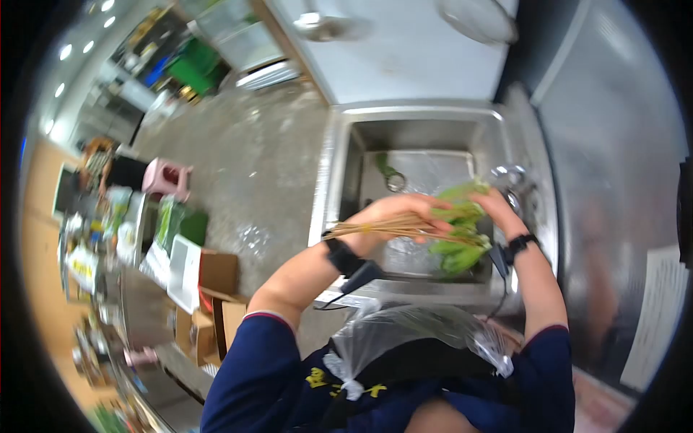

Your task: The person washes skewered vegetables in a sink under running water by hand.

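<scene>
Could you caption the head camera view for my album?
Left hand grips thin sticks, right hand touches leafy greens, over a metal sink.

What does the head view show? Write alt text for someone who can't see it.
A person's left hand holds a bundle of thin sticks over a metal sink, with leafy greens at one end; the right hand touches the greens.

Green leaves between fingers of left hand and right hand: blurred. Thin sticks: leaf-side ends, beside left fingers, lost in blur. 1 paper sheet, well right of fingers: print unreadable.
</scene>
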Tool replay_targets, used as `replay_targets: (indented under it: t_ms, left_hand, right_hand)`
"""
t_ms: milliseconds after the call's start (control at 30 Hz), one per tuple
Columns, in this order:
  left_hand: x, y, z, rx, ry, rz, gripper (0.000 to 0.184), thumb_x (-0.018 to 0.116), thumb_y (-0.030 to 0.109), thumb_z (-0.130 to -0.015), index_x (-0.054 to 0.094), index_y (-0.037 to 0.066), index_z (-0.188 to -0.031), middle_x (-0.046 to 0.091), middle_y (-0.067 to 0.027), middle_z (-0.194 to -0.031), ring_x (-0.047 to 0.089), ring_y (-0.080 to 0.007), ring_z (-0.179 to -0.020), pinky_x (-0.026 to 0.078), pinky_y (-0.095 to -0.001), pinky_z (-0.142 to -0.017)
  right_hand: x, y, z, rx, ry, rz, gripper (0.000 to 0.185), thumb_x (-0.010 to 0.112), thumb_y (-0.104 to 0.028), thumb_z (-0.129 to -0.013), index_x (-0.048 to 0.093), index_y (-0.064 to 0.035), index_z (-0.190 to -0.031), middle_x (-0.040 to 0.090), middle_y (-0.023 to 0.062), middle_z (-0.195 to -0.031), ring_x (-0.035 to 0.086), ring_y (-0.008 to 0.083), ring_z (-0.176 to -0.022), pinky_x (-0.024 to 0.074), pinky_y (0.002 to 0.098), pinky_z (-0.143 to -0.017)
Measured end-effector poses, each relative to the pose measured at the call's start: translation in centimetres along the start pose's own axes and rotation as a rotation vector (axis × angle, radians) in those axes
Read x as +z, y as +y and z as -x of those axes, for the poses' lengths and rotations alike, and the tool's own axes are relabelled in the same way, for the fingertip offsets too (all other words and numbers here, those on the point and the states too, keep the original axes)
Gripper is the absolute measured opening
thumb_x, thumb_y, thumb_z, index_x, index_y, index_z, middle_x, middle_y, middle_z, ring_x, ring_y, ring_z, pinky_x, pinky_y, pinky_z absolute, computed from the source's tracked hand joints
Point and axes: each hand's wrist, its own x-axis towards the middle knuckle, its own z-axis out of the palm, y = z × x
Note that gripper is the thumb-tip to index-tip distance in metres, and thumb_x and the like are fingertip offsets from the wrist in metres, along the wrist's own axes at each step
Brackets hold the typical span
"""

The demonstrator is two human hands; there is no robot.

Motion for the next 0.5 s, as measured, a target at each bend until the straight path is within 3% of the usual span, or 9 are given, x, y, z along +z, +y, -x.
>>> replay_targets:
  t_ms: [67, 300, 333, 500]
  left_hand:
    - [0.5, 0.5, 0.4, -0.017, 0.023, 0.021, 0.052, 0.046, 0.009, -0.076, 0.034, -0.001, -0.125, 0.058, -0.0236, -0.1, 0.059, -0.0277, -0.091, 0.052, -0.0258, -0.054]
    - [1.2, 1.3, 0.6, -0.003, 0.027, 0.041, 0.051, 0.041, 0.007, -0.076, 0.031, -0.001, -0.126, 0.057, -0.0252, -0.098, 0.058, -0.0321, -0.092, 0.051, -0.0263, -0.053]
    - [0.6, 1.1, 0.5, 0.006, -0.014, 0.078, 0.051, 0.036, 0.004, -0.08, 0.025, -0.003, -0.128, 0.055, -0.0276, -0.101, 0.057, -0.0335, -0.094, 0.054, -0.025, -0.053]
    - [0.6, 1.4, 0.6, -0.019, -0.007, 0.126, 0.049, 0.035, 0.004, -0.081, 0.025, -0.003, -0.128, 0.053, -0.0303, -0.102, 0.056, -0.0352, -0.096, 0.055, -0.0263, -0.054]
  right_hand:
    - [-0.3, 0.4, -0.7, -0.014, 0.015, 0.144, 0.03, 0.056, -0.018, -0.078, 0.058, 0.0015, -0.101, 0.06, 0.0065, -0.097, 0.053, 0.0157, -0.09, 0.0403, 0.0283, -0.079]
    - [1.0, -2.1, 0.6, -0.001, 0.095, 0.148, 0.036, 0.055, -0.022, -0.077, 0.056, 0.0036, -0.102, 0.059, 0.0092, -0.097, 0.053, 0.0165, -0.088, 0.0407, 0.0277, -0.079]
    - [0.8, -1.9, 0.4, 0.022, 0.095, 0.162, 0.037, 0.055, -0.023, -0.077, 0.056, 0.004, -0.102, 0.059, 0.0095, -0.097, 0.053, 0.0165, -0.088, 0.0406, 0.0276, -0.079]
    - [0.3, -0.7, -1.0, 0.136, 0.08, 0.256, 0.043, 0.057, -0.027, -0.074, 0.055, 0.0057, -0.102, 0.059, 0.0113, -0.097, 0.053, 0.0177, -0.088, 0.0399, 0.0282, -0.079]
